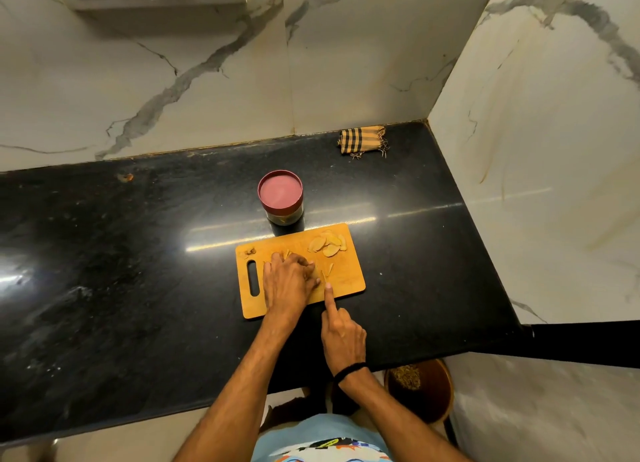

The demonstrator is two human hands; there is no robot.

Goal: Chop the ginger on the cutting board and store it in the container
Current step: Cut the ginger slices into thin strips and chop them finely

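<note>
The countertop (138, 253) is showing glossy black stone, the cutting board (346, 278) is presenting smooth matt wood, and the fringed cloth (362, 140) is appearing coarsely woven.

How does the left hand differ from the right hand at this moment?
The left hand lies on the board, fingers curled over ginger; the right hand is short of the board, only its stretched forefinger reaching it. Only the right wrist wears a black band. Both show their backs.

One cutting board (346, 278), one container (280, 198), one cloth (362, 140), one knife (324, 276).
</note>
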